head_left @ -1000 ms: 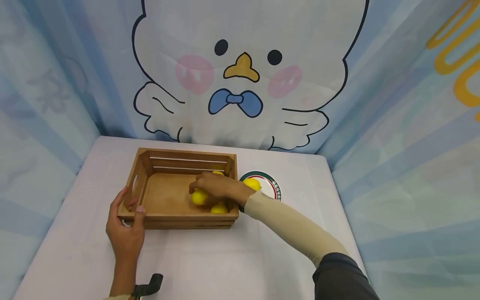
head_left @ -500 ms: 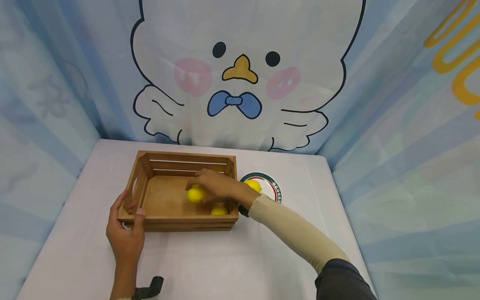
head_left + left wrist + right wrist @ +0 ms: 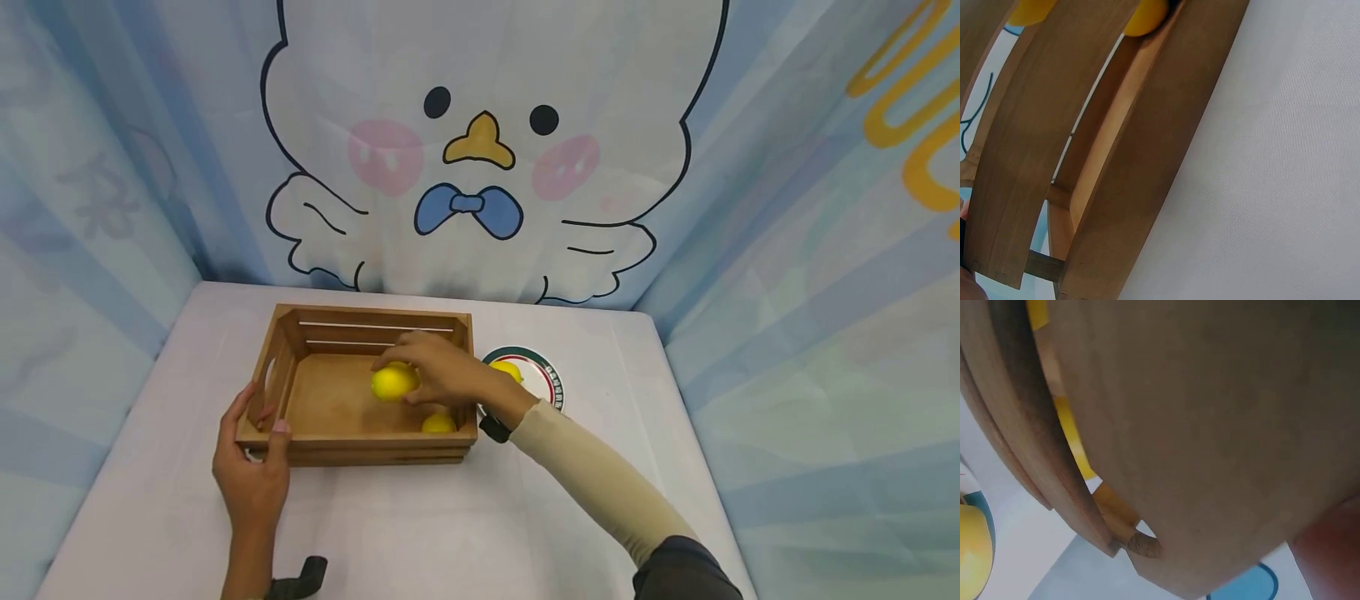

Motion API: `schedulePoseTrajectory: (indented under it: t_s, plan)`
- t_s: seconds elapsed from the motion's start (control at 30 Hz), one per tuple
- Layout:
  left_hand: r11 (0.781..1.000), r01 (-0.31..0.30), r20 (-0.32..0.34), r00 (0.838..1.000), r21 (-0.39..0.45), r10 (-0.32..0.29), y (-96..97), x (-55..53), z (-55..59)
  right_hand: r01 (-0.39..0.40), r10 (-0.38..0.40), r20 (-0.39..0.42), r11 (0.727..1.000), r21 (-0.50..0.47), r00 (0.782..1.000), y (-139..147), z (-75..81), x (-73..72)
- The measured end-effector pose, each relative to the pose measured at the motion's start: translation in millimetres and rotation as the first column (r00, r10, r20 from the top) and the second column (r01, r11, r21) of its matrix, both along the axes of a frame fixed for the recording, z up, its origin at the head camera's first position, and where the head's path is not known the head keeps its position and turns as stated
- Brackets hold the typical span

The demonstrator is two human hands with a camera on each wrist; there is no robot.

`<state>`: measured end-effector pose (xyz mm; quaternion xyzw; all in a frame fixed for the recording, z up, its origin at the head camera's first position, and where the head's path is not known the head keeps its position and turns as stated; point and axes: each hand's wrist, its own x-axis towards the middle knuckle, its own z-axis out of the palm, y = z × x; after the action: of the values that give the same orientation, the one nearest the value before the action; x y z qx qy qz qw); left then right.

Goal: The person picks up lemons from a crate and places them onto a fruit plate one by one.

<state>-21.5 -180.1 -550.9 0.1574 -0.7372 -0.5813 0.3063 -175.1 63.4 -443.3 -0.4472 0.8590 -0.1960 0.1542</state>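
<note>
In the head view my right hand holds a yellow lemon between thumb and fingers, inside a wooden slatted crate. A second lemon lies in the crate's near right corner. My left hand grips the crate's near left corner, thumb over the front rim and fingers at the end wall. Crate slats fill much of the left wrist view, with yellow fruit behind them. A broad slat blocks most of the right wrist view, hiding what the right hand holds.
Right of the crate, partly behind my right wrist, stands a white plate with a green patterned rim. Another lemon rests on it. The white tabletop is bounded by a printed curtain at the back and sides.
My right hand has drawn its lemon slightly up and back within the crate, and more of the fruit now shows. The left hand keeps its grip on the crate.
</note>
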Motion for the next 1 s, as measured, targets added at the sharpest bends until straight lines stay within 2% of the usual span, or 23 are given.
schedulePoseTrajectory:
  t_s: [0.13,0.33,0.57,1.0]
  plan:
    - [1.0,0.004,-0.003,1.0,0.0,-0.004,1.0,1.1,1.6,0.012,-0.012,-0.006,0.998,-0.059,1.0,5.9,2.8,1.8]
    - [1.0,0.005,-0.01,1.0,-0.004,-0.006,1.3,1.2,2.0,0.051,-0.046,0.035,0.987,-0.154,0.998,16.3,7.4,4.6]
    - [1.0,-0.001,-0.007,1.0,-0.018,0.0,1.1,1.5,3.4,0.097,-0.089,0.051,0.975,-0.199,0.995,23.5,13.6,9.0]
    - [1.0,0.001,-0.013,1.0,-0.013,-0.001,1.0,1.1,3.5,0.141,-0.152,-0.013,0.941,-0.308,0.988,35.6,14.1,8.3]
